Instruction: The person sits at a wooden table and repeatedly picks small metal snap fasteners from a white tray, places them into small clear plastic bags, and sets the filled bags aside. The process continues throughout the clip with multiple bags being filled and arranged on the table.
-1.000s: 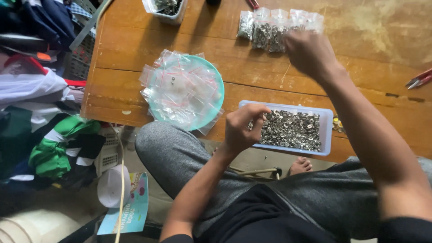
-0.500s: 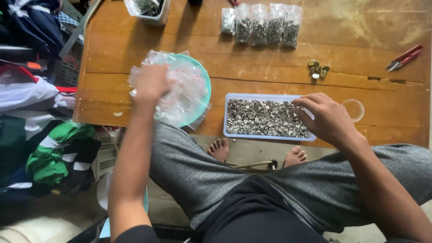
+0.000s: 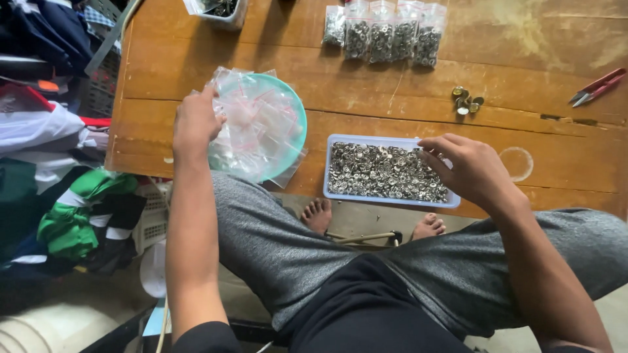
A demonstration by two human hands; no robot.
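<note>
My left hand [image 3: 194,124] rests on a heap of small clear plastic bags [image 3: 252,124] piled in a teal bowl [image 3: 297,111] at the table's front edge; its fingers touch the bags, and whether they pinch one is hidden. My right hand [image 3: 470,167] hovers with spread fingers over the right end of a shallow white tray [image 3: 390,197] full of small silver metal pieces [image 3: 379,171]. I cannot see anything held in it.
Several filled bags of metal pieces [image 3: 386,33] lie in a row at the back of the wooden table [image 3: 543,39]. A few brass pieces [image 3: 466,101] and red-handled pliers [image 3: 598,85] lie to the right. Clothes [image 3: 72,216] are heaped on the left.
My left hand went from the tray to the bowl of bags on the left. My right hand came back from the row of filled bags to the tray.
</note>
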